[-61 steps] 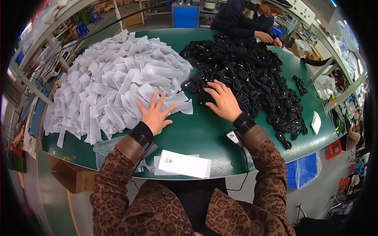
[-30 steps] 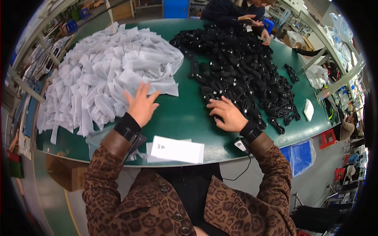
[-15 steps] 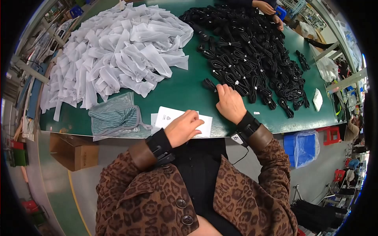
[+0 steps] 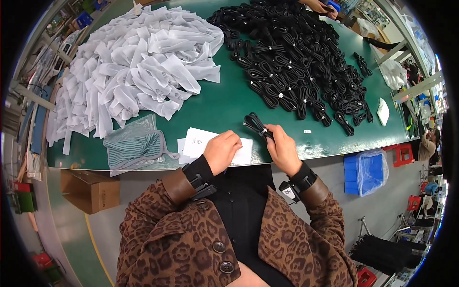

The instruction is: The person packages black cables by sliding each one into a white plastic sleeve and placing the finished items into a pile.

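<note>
My right hand [image 4: 284, 149] grips a coiled black cable [image 4: 256, 123] tied into a bundle, raised above the table's near edge. The coil sticks out to the left of the fingers. Left of it, my left hand [image 4: 222, 152] rests over a few flat white plastic bags [image 4: 195, 142], fingers curled and pinched on the top one. Its fingertips partly hide the bag's middle. Beyond my right hand spreads a large heap of black cable bundles [image 4: 287, 67]. A big pile of white translucent bags [image 4: 138, 67] covers the far left.
On the green table [image 4: 210, 107], a striped cloth [image 4: 136, 149] lies in clear plastic at the near left. Another person's hand [image 4: 318, 5] shows beyond the cables. Below the table stand a cardboard box [image 4: 91, 191] and a blue bin [image 4: 354, 173] lined with plastic.
My right hand has drawn the cable bundle nearer, away from the heap, and turned it upward. My left hand stays at the white bags, its fingers more curled in.
</note>
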The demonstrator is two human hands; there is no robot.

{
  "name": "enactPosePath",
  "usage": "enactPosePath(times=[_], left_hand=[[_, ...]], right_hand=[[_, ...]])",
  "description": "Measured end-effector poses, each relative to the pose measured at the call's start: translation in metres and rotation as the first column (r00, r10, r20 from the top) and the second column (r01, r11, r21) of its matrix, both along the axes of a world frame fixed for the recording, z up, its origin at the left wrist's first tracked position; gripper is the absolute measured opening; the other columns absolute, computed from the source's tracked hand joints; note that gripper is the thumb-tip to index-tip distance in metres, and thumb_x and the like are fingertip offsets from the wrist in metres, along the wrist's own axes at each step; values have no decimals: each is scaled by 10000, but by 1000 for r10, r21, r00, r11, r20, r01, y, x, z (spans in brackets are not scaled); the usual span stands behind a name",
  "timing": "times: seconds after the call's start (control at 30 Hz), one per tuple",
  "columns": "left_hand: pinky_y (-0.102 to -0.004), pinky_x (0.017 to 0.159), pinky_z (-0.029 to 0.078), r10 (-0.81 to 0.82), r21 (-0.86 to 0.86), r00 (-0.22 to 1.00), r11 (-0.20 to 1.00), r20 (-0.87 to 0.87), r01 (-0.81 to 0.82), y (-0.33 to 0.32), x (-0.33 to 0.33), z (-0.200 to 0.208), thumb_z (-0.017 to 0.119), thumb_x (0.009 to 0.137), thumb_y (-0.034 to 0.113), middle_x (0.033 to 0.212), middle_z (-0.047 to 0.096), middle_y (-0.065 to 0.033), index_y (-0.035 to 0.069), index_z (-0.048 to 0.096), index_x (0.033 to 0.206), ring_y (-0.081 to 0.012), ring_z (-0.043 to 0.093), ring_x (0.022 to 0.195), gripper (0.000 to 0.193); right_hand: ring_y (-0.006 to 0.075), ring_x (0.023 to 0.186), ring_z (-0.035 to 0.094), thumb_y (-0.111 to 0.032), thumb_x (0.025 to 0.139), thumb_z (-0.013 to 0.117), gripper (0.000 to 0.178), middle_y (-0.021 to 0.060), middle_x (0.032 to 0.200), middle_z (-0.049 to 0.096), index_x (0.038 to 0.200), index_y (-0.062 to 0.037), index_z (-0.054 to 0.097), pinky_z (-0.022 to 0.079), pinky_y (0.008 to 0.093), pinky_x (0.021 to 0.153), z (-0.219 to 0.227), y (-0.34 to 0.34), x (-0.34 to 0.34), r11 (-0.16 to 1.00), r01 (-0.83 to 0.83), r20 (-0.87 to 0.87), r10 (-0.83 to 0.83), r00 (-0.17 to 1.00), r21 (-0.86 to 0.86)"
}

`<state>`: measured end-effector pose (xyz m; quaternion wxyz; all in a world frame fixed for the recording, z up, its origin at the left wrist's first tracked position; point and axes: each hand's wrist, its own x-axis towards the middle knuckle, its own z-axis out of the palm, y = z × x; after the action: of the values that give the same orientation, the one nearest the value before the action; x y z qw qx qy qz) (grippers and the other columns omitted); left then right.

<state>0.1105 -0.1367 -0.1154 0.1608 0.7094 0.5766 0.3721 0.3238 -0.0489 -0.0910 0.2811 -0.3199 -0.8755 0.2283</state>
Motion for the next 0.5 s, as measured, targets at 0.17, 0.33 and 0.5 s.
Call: enactPosePath(times=[0.17,0.33,0.5], left_hand=[[-345,639,481,42,-115,983,993,179,-22,0,-1,4,679,864,64,786,572,-97,15,596,855,-249,585,680,97],[-292,657,487,91,-182,957,982,274,-41,-1,-2,5,673,873,46,810,603,-81,4,599,875,-193,590,687,85],[-266,682,498,164,-232,908,970,386,-77,-1,-3,3,661,872,0,844,621,-75,-5,598,887,-175,606,729,64]], right_hand=[[373,796,625,46,822,595,422,174,977,612,1238,9,535,510,427,676,2,-19,12,998,-30,-21,31,999,54],[324,730,606,71,747,620,512,150,905,584,1248,5,539,499,411,632,0,-32,22,971,-95,118,70,990,221],[295,692,587,67,706,629,558,125,845,549,1254,5,541,488,402,607,3,-36,22,935,-184,233,115,966,304]])
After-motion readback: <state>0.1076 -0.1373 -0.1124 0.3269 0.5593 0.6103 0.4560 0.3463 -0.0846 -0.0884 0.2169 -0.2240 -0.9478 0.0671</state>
